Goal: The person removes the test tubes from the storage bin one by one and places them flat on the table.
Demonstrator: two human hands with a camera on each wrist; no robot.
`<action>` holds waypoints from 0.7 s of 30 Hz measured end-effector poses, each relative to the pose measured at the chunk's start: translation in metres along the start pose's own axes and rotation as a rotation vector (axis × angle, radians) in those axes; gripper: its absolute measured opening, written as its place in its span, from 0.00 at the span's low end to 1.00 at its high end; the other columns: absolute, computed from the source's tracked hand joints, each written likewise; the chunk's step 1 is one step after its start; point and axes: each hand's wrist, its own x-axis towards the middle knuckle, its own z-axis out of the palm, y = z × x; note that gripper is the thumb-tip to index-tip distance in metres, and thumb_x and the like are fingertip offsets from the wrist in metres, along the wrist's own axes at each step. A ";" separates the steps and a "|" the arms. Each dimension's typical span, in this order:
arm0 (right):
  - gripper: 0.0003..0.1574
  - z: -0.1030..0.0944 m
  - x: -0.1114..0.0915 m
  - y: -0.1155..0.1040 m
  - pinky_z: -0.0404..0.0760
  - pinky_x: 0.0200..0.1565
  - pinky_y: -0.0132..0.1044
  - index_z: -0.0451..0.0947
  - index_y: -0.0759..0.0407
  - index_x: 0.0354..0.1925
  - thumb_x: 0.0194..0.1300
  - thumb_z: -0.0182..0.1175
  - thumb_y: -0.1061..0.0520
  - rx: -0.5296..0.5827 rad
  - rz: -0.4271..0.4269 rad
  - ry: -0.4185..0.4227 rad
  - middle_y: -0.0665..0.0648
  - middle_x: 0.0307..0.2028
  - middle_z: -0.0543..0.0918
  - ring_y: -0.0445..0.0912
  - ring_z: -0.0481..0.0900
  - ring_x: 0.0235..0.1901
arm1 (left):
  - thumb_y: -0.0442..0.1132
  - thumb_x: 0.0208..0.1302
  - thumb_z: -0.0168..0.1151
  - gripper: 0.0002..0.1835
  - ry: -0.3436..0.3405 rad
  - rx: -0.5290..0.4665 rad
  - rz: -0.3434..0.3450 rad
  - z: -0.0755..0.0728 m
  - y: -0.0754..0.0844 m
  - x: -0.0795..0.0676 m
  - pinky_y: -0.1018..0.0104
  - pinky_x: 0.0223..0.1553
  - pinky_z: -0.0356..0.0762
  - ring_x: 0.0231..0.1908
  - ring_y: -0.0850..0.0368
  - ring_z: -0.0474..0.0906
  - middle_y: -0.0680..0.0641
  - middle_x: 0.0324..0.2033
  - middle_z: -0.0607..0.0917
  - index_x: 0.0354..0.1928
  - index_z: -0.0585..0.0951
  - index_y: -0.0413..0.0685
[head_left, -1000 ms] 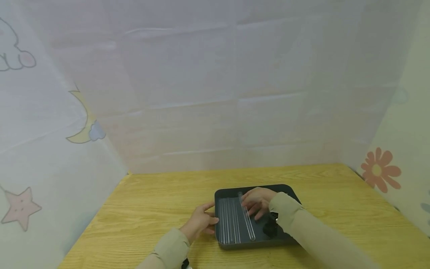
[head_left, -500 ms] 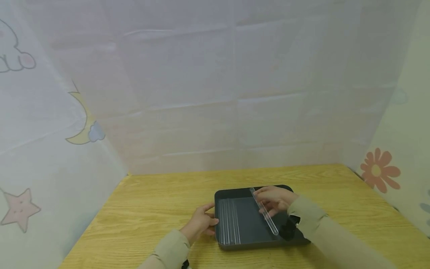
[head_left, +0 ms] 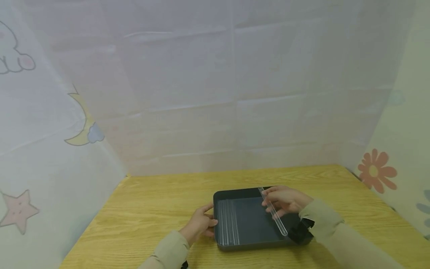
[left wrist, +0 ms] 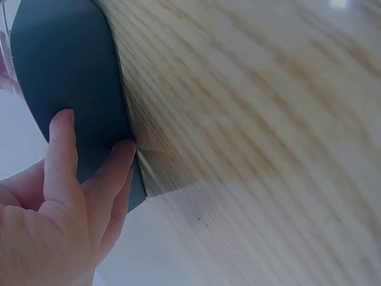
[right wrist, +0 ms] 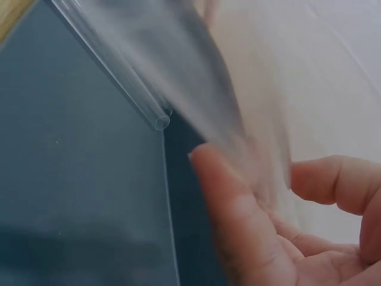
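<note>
I saw the pale backdrop [head_left: 188,86] rise along the table's [head_left: 161,198] far edge, with wood running left, far and right of the tray [head_left: 255,246], which sat in the near part. I had the left hand [head_left: 199,223] at the tray's left wall, fingers spread and nearly straight, their tips against its outer side. The right hand [head_left: 288,201] was above the tray's right part, thumb and fingers pinching one clear tube. Inside, a row of tubes [head_left: 229,224] lay side by side along the left wall, with a stretch of tray floor between them and my right fingers. The held tube [head_left: 278,221] slanted above the tray, far end leftward, near end rightward; up close it blurred.
</note>
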 end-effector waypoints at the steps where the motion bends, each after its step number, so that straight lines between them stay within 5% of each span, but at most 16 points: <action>1: 0.36 -0.002 -0.001 0.001 0.82 0.35 0.47 0.52 0.76 0.69 0.68 0.51 0.64 0.009 -0.001 -0.001 0.62 0.42 0.77 0.53 0.78 0.38 | 0.20 0.62 0.57 0.35 0.000 0.003 -0.001 0.000 0.000 0.000 0.61 0.26 0.82 0.37 0.45 0.84 0.26 0.49 0.78 0.70 0.57 0.27; 8: 0.39 -0.015 -0.012 0.005 0.81 0.38 0.48 0.50 0.74 0.70 0.69 0.55 0.62 0.032 -0.021 0.001 0.65 0.48 0.77 0.56 0.78 0.45 | 0.20 0.62 0.57 0.35 -0.006 0.011 0.000 0.000 -0.001 0.002 0.64 0.24 0.81 0.37 0.46 0.84 0.25 0.49 0.78 0.70 0.56 0.27; 21: 0.39 -0.040 -0.026 0.012 0.81 0.37 0.45 0.51 0.73 0.71 0.72 0.55 0.58 0.048 -0.025 0.026 0.58 0.46 0.80 0.50 0.79 0.39 | 0.19 0.61 0.57 0.36 -0.001 0.025 -0.005 0.000 -0.004 0.007 0.61 0.26 0.82 0.37 0.46 0.84 0.28 0.47 0.80 0.70 0.56 0.27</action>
